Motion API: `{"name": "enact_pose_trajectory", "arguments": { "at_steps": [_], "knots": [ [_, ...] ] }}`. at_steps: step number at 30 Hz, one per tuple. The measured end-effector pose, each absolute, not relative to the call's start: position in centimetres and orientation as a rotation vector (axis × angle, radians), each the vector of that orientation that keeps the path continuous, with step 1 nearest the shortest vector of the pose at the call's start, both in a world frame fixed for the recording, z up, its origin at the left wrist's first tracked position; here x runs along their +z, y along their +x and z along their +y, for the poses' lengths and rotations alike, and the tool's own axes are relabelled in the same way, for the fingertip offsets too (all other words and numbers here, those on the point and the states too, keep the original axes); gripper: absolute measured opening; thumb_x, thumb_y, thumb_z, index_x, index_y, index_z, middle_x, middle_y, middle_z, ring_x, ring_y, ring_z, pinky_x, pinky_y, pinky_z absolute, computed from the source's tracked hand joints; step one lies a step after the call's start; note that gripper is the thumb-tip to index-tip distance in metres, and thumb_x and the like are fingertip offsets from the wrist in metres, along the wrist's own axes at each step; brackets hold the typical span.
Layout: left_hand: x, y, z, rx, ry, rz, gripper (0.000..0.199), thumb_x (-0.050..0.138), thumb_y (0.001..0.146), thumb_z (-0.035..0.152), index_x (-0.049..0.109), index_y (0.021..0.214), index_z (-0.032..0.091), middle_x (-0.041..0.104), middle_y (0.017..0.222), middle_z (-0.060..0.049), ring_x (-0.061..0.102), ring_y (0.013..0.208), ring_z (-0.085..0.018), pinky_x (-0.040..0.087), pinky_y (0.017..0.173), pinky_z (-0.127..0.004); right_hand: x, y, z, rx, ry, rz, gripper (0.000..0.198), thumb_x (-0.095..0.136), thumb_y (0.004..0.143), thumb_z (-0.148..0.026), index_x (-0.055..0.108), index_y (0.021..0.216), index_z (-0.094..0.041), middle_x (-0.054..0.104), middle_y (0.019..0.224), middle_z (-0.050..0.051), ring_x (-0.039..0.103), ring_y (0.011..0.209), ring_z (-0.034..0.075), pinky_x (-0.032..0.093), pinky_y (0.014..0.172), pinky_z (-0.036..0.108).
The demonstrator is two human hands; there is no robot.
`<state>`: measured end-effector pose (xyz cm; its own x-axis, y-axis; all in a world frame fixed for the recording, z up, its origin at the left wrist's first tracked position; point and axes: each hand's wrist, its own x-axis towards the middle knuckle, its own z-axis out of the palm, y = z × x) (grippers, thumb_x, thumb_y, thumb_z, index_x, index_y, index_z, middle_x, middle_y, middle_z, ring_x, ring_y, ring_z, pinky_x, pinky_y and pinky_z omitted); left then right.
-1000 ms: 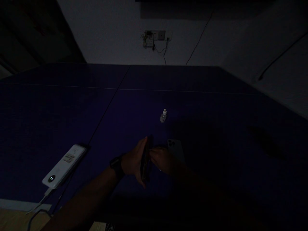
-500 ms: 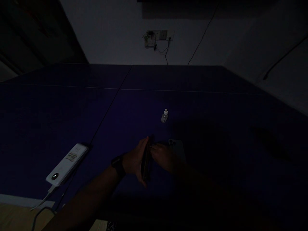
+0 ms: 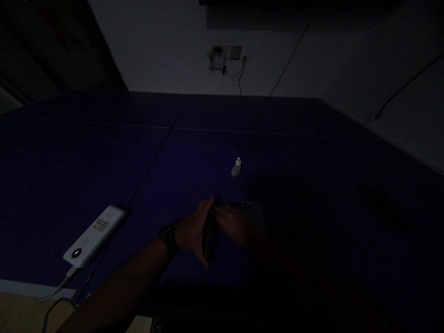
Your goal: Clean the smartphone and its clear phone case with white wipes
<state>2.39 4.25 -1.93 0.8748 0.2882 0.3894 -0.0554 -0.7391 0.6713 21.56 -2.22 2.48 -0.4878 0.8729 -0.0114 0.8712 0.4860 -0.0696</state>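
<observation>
My left hand (image 3: 192, 229), with a dark watch (image 3: 169, 238) on its wrist, grips a thin dark flat object (image 3: 209, 233) standing on its edge, thumb at the near end and fingers at the far end. Its kind is lost in the dark. My right hand (image 3: 234, 224) is closed, its curled fingertips against the right face of that object; whether they pinch something is hidden. Partly behind the right hand lies a phone (image 3: 255, 213) with its camera side up. Beyond both hands stands a small clear bottle (image 3: 236, 169) with a white cap.
A white power bank (image 3: 93, 236) with a lit display lies at the left, a white cable (image 3: 64, 283) plugged into its near end. The dark blue table (image 3: 145, 152) reaches to the wall, where sockets (image 3: 231, 53) and cords hang. The room is very dim.
Both hands keep nearly the same pose around the dark flat object. The whole view has shifted slightly.
</observation>
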Motion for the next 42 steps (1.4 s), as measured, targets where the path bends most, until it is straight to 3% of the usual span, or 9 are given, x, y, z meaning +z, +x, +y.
{"name": "enact_pose_trajectory", "arguments": {
  "at_steps": [4,8,12,18,24,30,38,42],
  "knots": [
    [-2.0,2.5,4.2,0.643,2.341,0.158,0.183,0.083,0.021,0.082,-0.021,0.156,0.018,0.015,0.158,-0.029,0.023,0.142,-0.054,0.028,0.114,-0.069,1.7,21.2,-4.9,0.14,-1.402,-2.743,0.015,0.056,0.096,-0.014,0.07,0.1,-0.019,0.072,0.089,0.006,0.068,0.083,0.021,0.051,0.073,0.032],
    [-1.9,2.4,4.2,0.621,2.308,0.187,0.182,0.084,0.021,0.082,-0.018,0.157,0.017,0.013,0.157,-0.029,0.022,0.143,-0.054,0.028,0.116,-0.067,0.9,21.5,-5.8,0.043,-1.3,-2.663,0.015,0.055,0.097,-0.017,0.07,0.098,-0.019,0.071,0.085,0.005,0.066,0.078,0.02,0.048,0.069,0.032],
    [-1.7,2.3,4.2,0.609,2.302,0.191,0.177,0.085,0.023,0.08,-0.01,0.158,0.018,0.021,0.154,-0.028,0.028,0.14,-0.053,0.028,0.116,-0.067,0.7,22.2,-4.0,-0.007,-1.387,-2.674,0.018,0.054,0.096,-0.013,0.071,0.093,-0.019,0.072,0.088,0.007,0.066,0.081,0.021,0.048,0.071,0.033],
    [-1.9,2.4,4.3,0.641,2.273,0.15,0.176,0.085,0.025,0.081,-0.012,0.158,0.02,0.018,0.155,-0.027,0.025,0.141,-0.052,0.029,0.116,-0.066,1.0,22.7,-2.2,0.041,-1.485,-2.633,0.021,0.05,0.097,-0.009,0.07,0.102,-0.013,0.071,0.095,0.011,0.066,0.085,0.022,0.05,0.078,0.035],
    [-1.8,2.3,4.3,0.593,2.272,0.19,0.178,0.087,0.021,0.079,-0.01,0.159,0.019,0.019,0.155,-0.027,0.027,0.14,-0.052,0.031,0.114,-0.067,0.9,21.8,-4.2,0.209,-1.4,-2.69,0.01,0.062,0.091,-0.013,0.071,0.088,-0.018,0.071,0.085,0.004,0.066,0.078,0.016,0.052,0.075,0.026],
    [-1.6,2.3,4.3,0.635,2.228,0.181,0.173,0.086,0.026,0.08,-0.007,0.159,0.022,0.02,0.155,-0.025,0.029,0.14,-0.05,0.032,0.115,-0.064,0.8,22.5,-1.4,0.181,-1.559,-2.582,0.022,0.049,0.095,-0.006,0.07,0.099,-0.013,0.071,0.098,0.012,0.067,0.089,0.022,0.052,0.081,0.034],
    [-1.7,2.3,4.4,0.624,2.287,0.191,0.177,0.085,0.022,0.081,-0.011,0.158,0.021,0.018,0.153,-0.026,0.029,0.138,-0.052,0.034,0.112,-0.067,0.7,21.1,-5.1,0.296,-1.336,-2.706,0.013,0.061,0.091,-0.013,0.072,0.089,-0.019,0.072,0.083,0.003,0.067,0.076,0.016,0.052,0.073,0.026],
    [-1.7,2.3,4.4,0.599,2.283,0.194,0.176,0.085,0.023,0.081,-0.009,0.158,0.019,0.019,0.153,-0.026,0.027,0.138,-0.053,0.03,0.114,-0.068,0.7,21.5,-4.2,0.241,-1.386,-2.668,0.017,0.055,0.093,-0.01,0.072,0.092,-0.016,0.073,0.089,0.007,0.068,0.083,0.02,0.052,0.077,0.031]
  ]
}}
